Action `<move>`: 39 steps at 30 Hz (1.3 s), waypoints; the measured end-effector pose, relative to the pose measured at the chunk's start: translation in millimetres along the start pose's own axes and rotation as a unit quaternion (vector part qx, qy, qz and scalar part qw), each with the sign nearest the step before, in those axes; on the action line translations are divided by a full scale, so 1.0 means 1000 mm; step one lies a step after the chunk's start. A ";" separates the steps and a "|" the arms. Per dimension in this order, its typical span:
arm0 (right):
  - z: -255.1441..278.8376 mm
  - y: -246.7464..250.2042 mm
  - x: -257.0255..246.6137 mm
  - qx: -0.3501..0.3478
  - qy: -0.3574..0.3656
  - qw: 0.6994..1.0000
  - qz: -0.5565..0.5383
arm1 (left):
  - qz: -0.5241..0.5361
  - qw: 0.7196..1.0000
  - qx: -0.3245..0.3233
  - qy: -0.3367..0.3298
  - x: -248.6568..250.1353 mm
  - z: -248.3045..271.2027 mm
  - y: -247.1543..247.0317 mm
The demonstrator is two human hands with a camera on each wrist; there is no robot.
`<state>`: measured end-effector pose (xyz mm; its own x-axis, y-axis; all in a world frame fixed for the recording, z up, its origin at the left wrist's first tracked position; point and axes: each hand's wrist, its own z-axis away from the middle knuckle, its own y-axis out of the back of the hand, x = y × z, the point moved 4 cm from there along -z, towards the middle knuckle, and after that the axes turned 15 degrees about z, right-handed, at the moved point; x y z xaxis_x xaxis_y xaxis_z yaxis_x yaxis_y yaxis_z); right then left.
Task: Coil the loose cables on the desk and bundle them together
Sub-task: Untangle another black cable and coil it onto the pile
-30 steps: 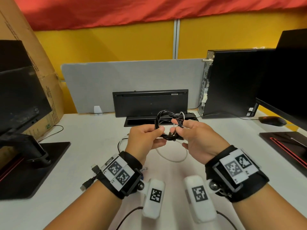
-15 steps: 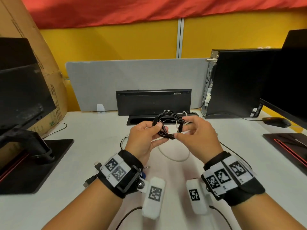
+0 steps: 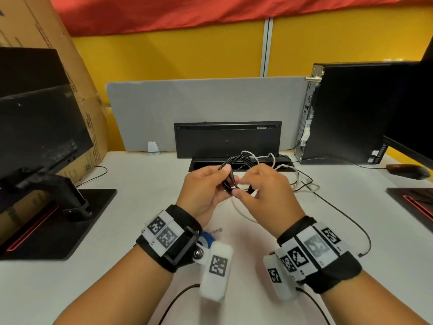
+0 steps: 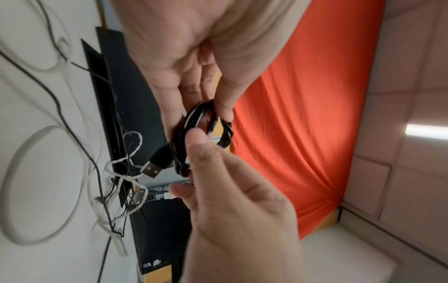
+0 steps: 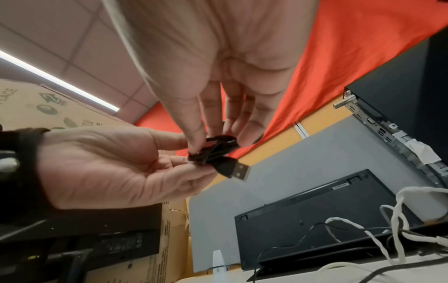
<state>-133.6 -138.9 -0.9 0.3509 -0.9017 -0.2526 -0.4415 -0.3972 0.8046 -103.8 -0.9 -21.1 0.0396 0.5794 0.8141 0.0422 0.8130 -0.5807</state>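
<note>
- While raised above the tabletop (image 3: pixel 131 174), the coiled black cable (image 3: pixel 230 171) sits pinched between both hands.
- Left hand (image 3: pixel 203 186): its grip pinches the coil.
- Right hand (image 3: pixel 267 191): fingertips pinch the coil too.
- White cables (image 3: pixel 243 212) lie loose beneath.

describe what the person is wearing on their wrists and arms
Bare forearms, no sleeves. Each wrist has a black strap carrying white tiles with black square codes; a white block with another code hangs beneath each, trailing a thin dark cable.

bright, even | ceiling strip light (image 5: pixel 58 81) | wide-angle edge warp | near palms blurred
</note>
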 end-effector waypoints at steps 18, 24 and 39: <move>0.020 -0.032 -0.015 -0.160 0.125 0.975 -0.086 | -0.282 0.951 0.012 0.127 0.015 0.009 0.056; 0.032 -0.065 -0.013 -0.322 0.088 0.942 -0.027 | -0.410 0.890 -0.021 0.200 -0.002 0.013 0.079; -0.003 -0.054 0.017 -0.388 0.039 0.919 0.054 | -0.539 0.831 -0.033 0.136 0.008 -0.014 0.080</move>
<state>-101.1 -132.3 -47.4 0.4103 -0.9021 -0.1336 0.2349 -0.0370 0.9713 -85.7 68.1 -61.7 0.1665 -0.5242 0.8352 0.2541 0.8412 0.4773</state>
